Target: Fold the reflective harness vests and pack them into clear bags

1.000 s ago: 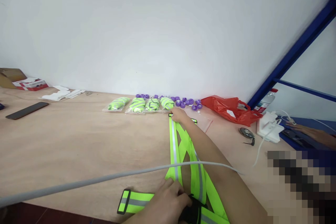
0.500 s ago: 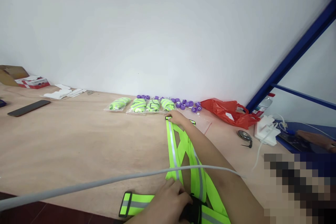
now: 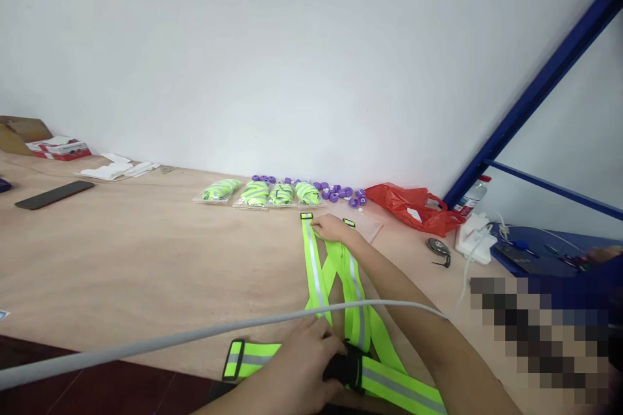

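A neon-yellow reflective harness [image 3: 313, 259] with silver stripes lies on the table, its straps crossing in front of me. My left hand [image 3: 309, 358] is closed on the black section [image 3: 344, 368] of its waist strap, the fingers curled over it. Farther up, my right hand [image 3: 331, 228] pinches the edge of a strap just beside the left black slider buckle [image 3: 306, 216]. A second slider buckle [image 3: 349, 222] shows beyond my right wrist. At the waist strap's left end is a larger black buckle [image 3: 233, 360]. My right forearm covers part of the straps.
Several clear bags with folded yellow harnesses [image 3: 256, 194] line the wall side, near purple rolls [image 3: 344, 192]. A red plastic bag [image 3: 409, 207], a tape measure [image 3: 438, 246] and a white power strip [image 3: 474, 240] are rightward. A grey cable [image 3: 195, 336] crosses the foreground.
My right hand has shifted from the left slider buckle to just beside it, leaving the buckle uncovered. My left hand stays at the black section. The view has turned slightly right.
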The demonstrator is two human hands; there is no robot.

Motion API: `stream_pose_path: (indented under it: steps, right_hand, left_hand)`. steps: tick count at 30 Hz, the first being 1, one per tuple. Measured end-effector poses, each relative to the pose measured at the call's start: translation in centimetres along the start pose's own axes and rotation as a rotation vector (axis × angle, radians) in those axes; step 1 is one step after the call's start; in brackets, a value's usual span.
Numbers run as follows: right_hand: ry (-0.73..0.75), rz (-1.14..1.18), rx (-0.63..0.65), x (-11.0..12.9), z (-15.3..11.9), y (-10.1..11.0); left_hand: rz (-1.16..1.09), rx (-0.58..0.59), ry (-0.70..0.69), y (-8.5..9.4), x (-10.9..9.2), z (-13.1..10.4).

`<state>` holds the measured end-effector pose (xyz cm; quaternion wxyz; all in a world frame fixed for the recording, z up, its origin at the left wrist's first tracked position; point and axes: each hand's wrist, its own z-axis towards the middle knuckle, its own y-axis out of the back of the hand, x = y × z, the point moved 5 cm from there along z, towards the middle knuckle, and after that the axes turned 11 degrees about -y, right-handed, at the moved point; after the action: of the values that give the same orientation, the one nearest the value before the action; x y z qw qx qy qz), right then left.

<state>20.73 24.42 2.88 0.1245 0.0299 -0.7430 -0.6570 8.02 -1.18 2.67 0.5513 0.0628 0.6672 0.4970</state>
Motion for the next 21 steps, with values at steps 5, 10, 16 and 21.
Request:
stream_pose_path:
  steps: [5, 10, 16, 21]
  right_hand:
    - [0.027, 0.018, -0.006, 1.0, -1.5, -1.3]
    - [0.017, 0.028, -0.029, 1.6, -1.9, -2.2]
    - [0.038, 0.074, -0.100, 2.2, -3.1, -1.0]
    - [0.072, 0.137, -0.236, 1.5, -7.6, 1.5]
  left_hand:
    - [0.049, 0.024, 0.006, 0.2, -0.3, -0.1]
    - [0.056, 0.035, 0.005, -0.1, -0.3, -0.2]
    - [-0.018, -0.005, -0.055, 1.3, -1.0, -0.5]
    - [-0.041, -0.108, -0.090, 3.2, -0.7, -2.6]
